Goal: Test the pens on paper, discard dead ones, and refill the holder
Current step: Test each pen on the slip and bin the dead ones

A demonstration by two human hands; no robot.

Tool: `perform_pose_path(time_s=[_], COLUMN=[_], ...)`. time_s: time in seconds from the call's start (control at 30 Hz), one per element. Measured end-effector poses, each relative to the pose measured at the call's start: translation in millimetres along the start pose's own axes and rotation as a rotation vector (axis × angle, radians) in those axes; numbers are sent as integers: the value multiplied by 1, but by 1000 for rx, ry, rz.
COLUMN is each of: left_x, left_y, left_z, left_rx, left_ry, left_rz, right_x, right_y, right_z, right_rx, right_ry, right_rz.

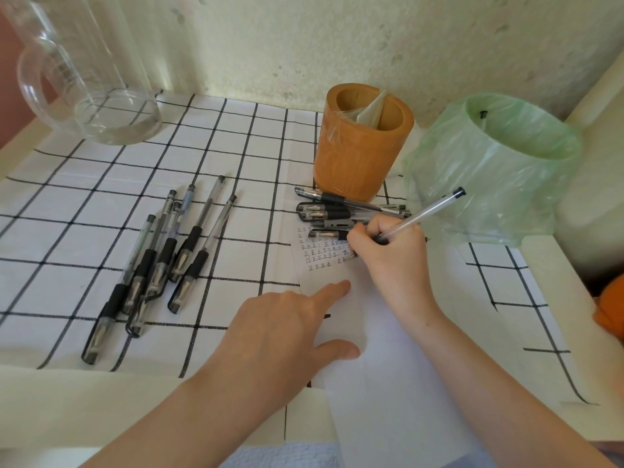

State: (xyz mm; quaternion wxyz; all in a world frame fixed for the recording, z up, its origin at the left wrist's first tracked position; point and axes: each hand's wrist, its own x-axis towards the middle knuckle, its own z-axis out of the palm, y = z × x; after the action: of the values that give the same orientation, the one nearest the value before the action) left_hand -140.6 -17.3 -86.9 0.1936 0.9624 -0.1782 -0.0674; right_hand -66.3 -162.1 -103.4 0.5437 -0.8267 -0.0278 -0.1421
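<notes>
I log right hand (388, 255) pinching the pen (422, 214) over the paper (388, 366) near the holder (361, 153), left hand (287, 329) flat, fingers apart, pinning it; best press firmly and stroke on bare paper to judge ink.

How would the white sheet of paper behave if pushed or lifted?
Probably floppy: the paper is one thin sheet. Likely light and apt to slide on the checked cloth, which may be why the left hand presses it flat while the right hand writes with a pen.
</notes>
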Motion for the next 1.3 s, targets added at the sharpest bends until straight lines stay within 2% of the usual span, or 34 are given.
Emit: perform_pose_path(time_s=[0.47,0.57,0.63,0.7,0.77,0.87,0.97,1.07,1.3], left_x=[-1,-1,0,0,1,8,11,9,7], left_y=[2,2,2,2,-1,-7,-5,-6,-7], left_z=[-4,-6,-9,-14,-20,-23,-24,-22,-23], left_rx=[12,-27,-133,-371,-621,-763,-791,-763,-751], left_ry=[-24,-10,26,83,151,177,174,204,233], left_rz=[-5,-3,0,-23,-86,-136,-124,-81,-55], right_x=[-1,1,4,6,6,3,-2,-6,-8], right_y=[-3,-6,-11,-19,-27,-40,-45,-43,-45], right_z=[-1,-3,-9,-18,-27,-34,-36,-34,-29], right_rx=[22,39,190,396,530,682,606,521,508], right_ry=[0,6,18,-13,-82,-222,-274,-220,-211], right_rz=[25,87,205,323,448,519,477,451,412])
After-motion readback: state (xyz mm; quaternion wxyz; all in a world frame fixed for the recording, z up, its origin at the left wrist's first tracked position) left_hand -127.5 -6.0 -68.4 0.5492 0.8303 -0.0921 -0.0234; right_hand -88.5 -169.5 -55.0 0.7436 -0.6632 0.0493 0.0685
